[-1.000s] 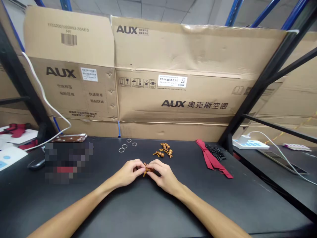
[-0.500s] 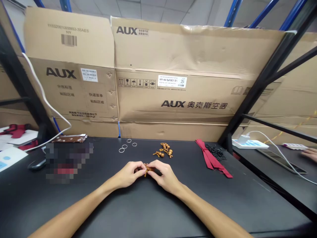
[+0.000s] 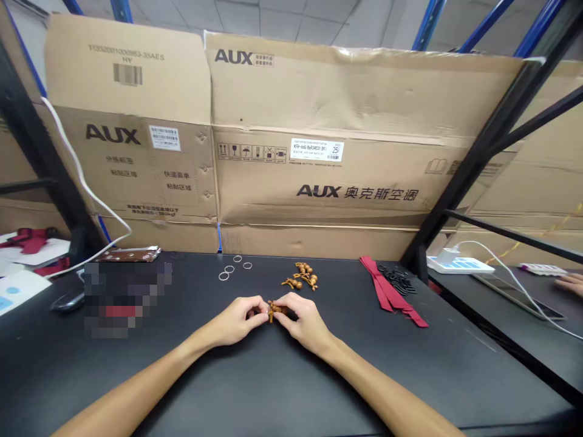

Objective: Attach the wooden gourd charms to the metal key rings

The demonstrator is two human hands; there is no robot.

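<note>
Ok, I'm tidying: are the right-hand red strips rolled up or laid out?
Laid out: the red strips lie long and overlapping on the table.

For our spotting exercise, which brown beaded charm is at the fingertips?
The charm between the left hand and right hand; the other charms lie beyond, untouched.

Brown trinket (image 3: 277,309) between both hands (image 3: 304,321)

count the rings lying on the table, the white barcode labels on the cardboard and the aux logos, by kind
Loose silver rings: 4
White barcode labels: 2
Black AUX logos: 3
Total: 9
</note>
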